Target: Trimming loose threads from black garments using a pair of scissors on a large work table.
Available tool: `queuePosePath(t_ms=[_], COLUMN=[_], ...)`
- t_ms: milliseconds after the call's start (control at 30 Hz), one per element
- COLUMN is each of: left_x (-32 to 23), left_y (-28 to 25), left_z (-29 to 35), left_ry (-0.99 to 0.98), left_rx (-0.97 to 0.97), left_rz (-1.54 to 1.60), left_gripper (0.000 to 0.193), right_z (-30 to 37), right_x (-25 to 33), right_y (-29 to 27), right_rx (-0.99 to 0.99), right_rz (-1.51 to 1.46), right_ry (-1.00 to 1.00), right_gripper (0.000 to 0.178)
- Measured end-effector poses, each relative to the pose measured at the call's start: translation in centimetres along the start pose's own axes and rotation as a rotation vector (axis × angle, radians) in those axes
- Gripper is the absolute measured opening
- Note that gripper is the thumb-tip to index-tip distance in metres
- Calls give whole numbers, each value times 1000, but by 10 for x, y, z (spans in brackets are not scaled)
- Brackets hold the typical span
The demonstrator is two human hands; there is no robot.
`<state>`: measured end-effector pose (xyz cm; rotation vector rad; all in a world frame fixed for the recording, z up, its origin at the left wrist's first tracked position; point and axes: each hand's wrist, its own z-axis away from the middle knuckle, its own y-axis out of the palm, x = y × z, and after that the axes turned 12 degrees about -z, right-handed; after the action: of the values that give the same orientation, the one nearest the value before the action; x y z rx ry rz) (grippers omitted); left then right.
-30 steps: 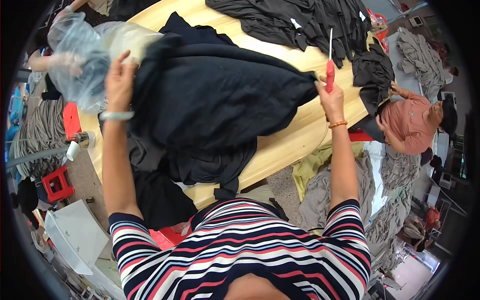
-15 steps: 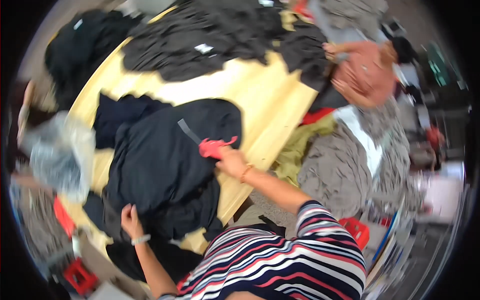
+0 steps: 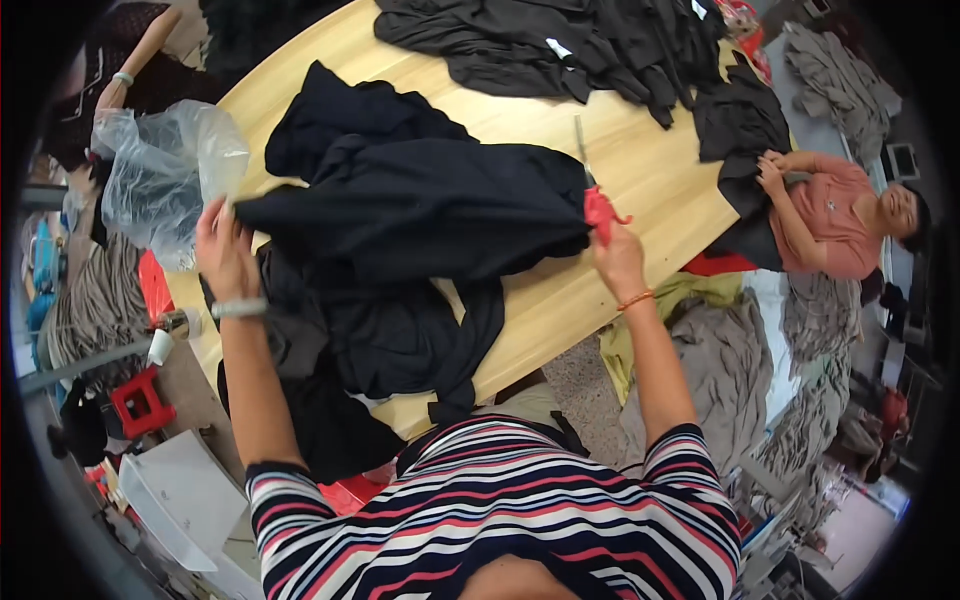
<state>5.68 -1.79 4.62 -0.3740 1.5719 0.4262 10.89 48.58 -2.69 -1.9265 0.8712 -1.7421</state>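
A dark navy-black garment (image 3: 430, 210) is stretched sideways above the wooden table (image 3: 640, 180). Its left corner is pinched in the fingers of my left hand (image 3: 226, 250). My right hand (image 3: 619, 262) is closed round scissors (image 3: 603, 213) with red-wrapped handles, their blade pointing to the far side. The garment's right edge meets that hand; whether its fingers also grip the cloth is hidden. More dark garments (image 3: 400, 340) lie bunched beneath, and another navy piece (image 3: 350, 120) rests just beyond.
A clear plastic bag (image 3: 170, 180) sits at the table's left edge, near another person's arm (image 3: 140, 60). Black garments (image 3: 520, 50) cover the far side. A person in a pink shirt (image 3: 835, 215) handles dark cloth at the right, near piled grey garments (image 3: 720, 350). A red stool (image 3: 142, 402) stands lower left.
My left hand has gone up from the near side to the garment's left corner. The right hand with the scissors has shifted right, and the garment is now drawn out between both. The view has turned.
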Motion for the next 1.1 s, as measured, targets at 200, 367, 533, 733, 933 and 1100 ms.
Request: queuePosePath(t_ms=[200, 367, 533, 733, 933, 1100], left_x=[72, 90, 95, 174, 118, 91], left_y=[51, 73, 100, 123, 161, 195], left_z=[20, 79, 64, 31, 42, 81], left_ry=[-92, 292, 142, 119, -55, 849], left_rx=[196, 312, 324, 6, 138, 160], left_rz=[-289, -945, -869, -774, -873, -1416], left_gripper=[33, 56, 47, 62, 70, 71], right_z=[0, 28, 46, 40, 36, 33], right_x=[-13, -2, 12, 22, 27, 25], right_y=[6, 3, -3, 9, 1, 0], right_rx=[198, 303, 294, 214, 214, 297], right_rz=[114, 233, 379, 141, -123, -103], right_ry=[115, 163, 132, 46, 179, 210], right_gripper=[18, 20, 19, 20, 24, 20])
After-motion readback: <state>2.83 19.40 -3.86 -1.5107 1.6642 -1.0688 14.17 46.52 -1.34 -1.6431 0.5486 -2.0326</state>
